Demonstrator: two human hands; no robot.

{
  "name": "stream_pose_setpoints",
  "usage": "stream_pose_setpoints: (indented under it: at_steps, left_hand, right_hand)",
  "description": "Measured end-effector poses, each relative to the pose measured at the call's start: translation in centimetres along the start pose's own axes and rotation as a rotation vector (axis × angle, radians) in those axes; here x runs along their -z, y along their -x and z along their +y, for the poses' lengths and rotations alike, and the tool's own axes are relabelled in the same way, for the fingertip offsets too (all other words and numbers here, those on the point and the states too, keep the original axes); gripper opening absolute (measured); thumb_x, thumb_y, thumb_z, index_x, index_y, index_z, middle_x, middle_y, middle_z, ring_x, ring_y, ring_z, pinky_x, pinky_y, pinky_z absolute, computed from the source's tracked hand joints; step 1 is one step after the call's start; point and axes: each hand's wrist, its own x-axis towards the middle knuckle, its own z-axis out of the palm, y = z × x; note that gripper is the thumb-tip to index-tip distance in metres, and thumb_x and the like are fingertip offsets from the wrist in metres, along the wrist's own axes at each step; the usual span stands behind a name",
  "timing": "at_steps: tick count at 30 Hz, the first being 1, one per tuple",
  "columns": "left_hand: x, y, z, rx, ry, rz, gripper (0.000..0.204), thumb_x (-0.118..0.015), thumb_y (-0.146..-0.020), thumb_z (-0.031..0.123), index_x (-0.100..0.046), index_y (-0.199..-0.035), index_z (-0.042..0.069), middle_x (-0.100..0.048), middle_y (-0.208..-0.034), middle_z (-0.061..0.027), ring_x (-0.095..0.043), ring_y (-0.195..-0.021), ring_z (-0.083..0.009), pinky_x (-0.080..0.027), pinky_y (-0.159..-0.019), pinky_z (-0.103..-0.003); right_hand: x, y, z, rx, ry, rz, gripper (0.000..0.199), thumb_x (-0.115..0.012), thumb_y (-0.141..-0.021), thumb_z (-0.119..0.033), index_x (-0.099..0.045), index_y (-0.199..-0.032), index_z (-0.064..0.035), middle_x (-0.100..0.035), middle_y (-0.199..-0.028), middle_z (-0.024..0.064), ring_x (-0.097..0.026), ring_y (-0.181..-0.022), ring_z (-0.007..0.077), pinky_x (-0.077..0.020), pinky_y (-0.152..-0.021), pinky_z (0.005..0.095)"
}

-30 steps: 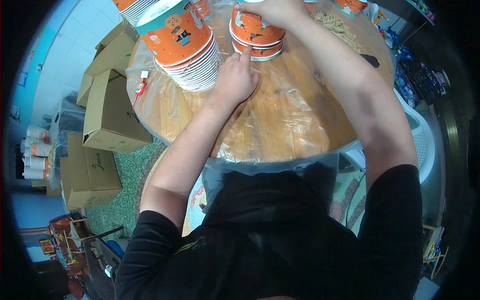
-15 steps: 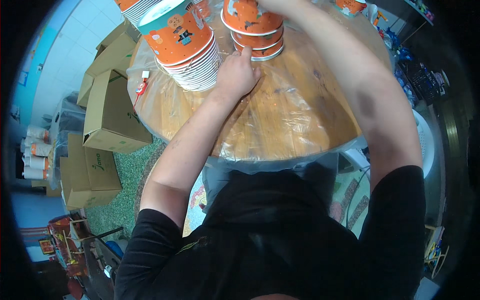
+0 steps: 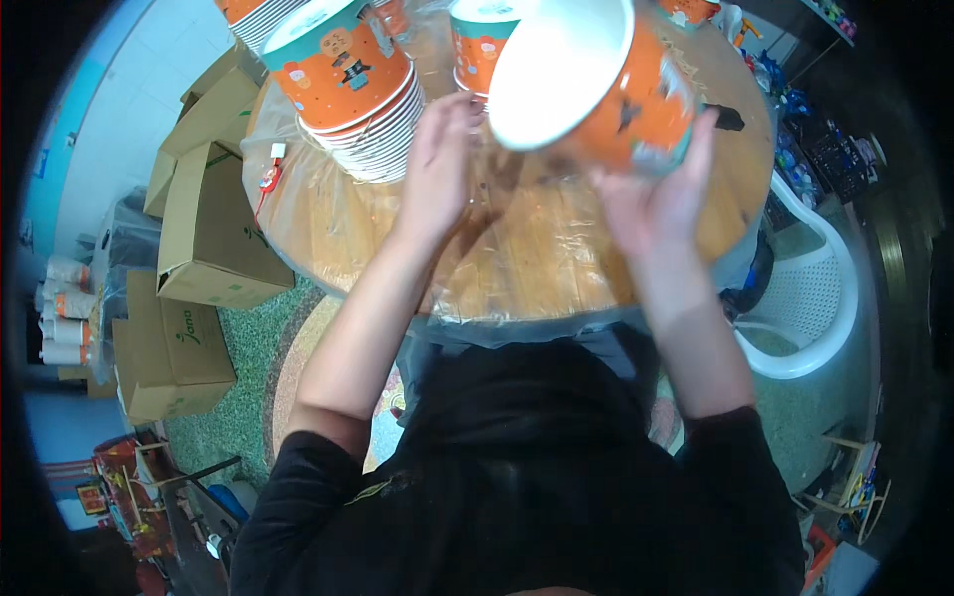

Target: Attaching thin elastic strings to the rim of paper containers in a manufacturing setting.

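Observation:
Tilted in my right hand (image 3: 658,204) is a large orange paper bucket (image 3: 641,104), its white inside turned up and to the left. The thumb shows along its teal base, while the other fingers are mostly hidden beneath it. My left hand (image 3: 442,159) is empty, its fingers stretched out and a little blurred. It is between a tall nested stack of paper buckets (image 3: 343,74) and a shorter stack of them (image 3: 477,50). Both stacks are upside down, with teal bases on top and white rims below. The held bucket partly hides the shorter stack.
The round wooden table (image 3: 537,248) is covered with clear plastic film. A red-and-white object on a cord (image 3: 269,179) lies at its left edge. Open cardboard boxes (image 3: 214,228) stand on the floor at left, a white plastic chair (image 3: 810,298) at right. More buckets (image 3: 253,25) are at the back.
My right hand has come back toward me with one bucket, lifted off the shorter stack and tipped over. My left hand has let go of that stack's lower rim and shifted slightly left.

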Motion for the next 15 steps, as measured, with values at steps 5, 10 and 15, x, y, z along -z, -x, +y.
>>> stream_pose_setpoints:
  at_steps: [5, 10, 15]
  left_hand:
    - [-0.1, 5.5, 8.0, -0.552, -0.430, -0.103, 0.062, -0.086, -0.098, 0.046, -0.069, -0.134, 0.000, -0.071, -0.131, -0.0178, -0.067, -0.125, -0.0329, -0.051, -0.110, -0.050]
    - [2.1, 6.3, 10.6, -0.585, -0.864, -0.281, 0.028, -0.093, -0.078, 0.013, -0.081, -0.104, 0.011, -0.073, -0.092, -0.0028, -0.071, -0.091, -0.0266, -0.049, -0.096, -0.045]
    - [1.9, 6.1, 11.7, -0.598, -0.990, -0.424, 0.033, -0.088, -0.077, 0.005, -0.083, -0.107, 0.014, -0.071, -0.091, -0.0005, -0.071, -0.091, -0.0238, -0.049, -0.096, -0.045]
  right_hand:
    - [2.2, 4.8, 3.6, -0.234, -0.051, -0.043, 0.085, -0.037, -0.115, -0.076, -0.040, -0.174, -0.0158, -0.051, -0.174, 0.0078, -0.050, -0.159, 0.0314, -0.0388, -0.131, 0.0557]
    - [7.0, 0.6, 2.3, -0.075, 1.028, -0.103, 0.042, -0.071, -0.113, -0.035, -0.070, -0.142, -0.0049, -0.079, -0.134, 0.0086, -0.076, -0.122, 0.0296, -0.0593, -0.104, 0.0434]
    - [14.5, -11.5, -5.0, 0.601, 1.837, 0.019, 0.021, -0.070, -0.099, -0.013, -0.081, -0.117, -0.0064, -0.083, -0.108, 0.0171, -0.080, -0.098, 0.0356, -0.0630, -0.088, 0.0451]
